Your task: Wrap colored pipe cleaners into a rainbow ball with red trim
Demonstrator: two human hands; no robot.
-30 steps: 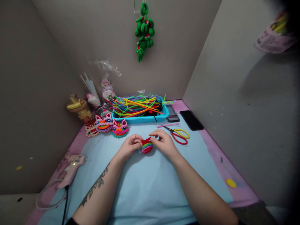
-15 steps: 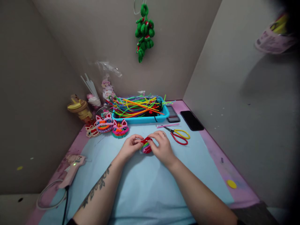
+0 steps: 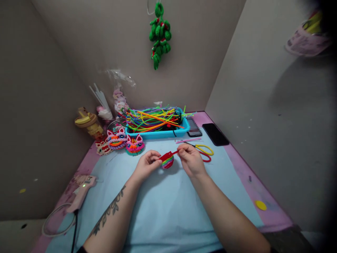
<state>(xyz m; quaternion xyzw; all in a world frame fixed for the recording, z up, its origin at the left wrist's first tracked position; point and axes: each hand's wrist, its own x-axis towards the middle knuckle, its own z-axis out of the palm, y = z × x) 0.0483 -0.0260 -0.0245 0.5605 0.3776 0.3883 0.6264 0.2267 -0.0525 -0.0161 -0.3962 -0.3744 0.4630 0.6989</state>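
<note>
A small craft piece (image 3: 167,161) with red, green, yellow and pink rows hangs just above the blue cloth. My left hand (image 3: 147,164) pinches its red left edge between thumb and fingers. To the right, my right hand (image 3: 190,159) grips the end of a thin red strand (image 3: 175,152) that runs from the top of the piece. The strand looks stretched straight. Behind my right hand lie scissors (image 3: 205,150) with one yellow and one red handle, partly covered by that hand.
Behind the hands stands a blue tray (image 3: 158,134) of coloured pipe cleaners. Finished animal faces (image 3: 135,144) sit left of it. A black phone (image 3: 216,134) lies at the right. A pink glue gun (image 3: 82,193) with its cable is at the left. A pink stick (image 3: 189,140) lies near the scissors.
My right hand has moved right, away from the craft piece, and the red strand now shows between them. My left hand has stayed nearly in place. The view has shifted slightly.
</note>
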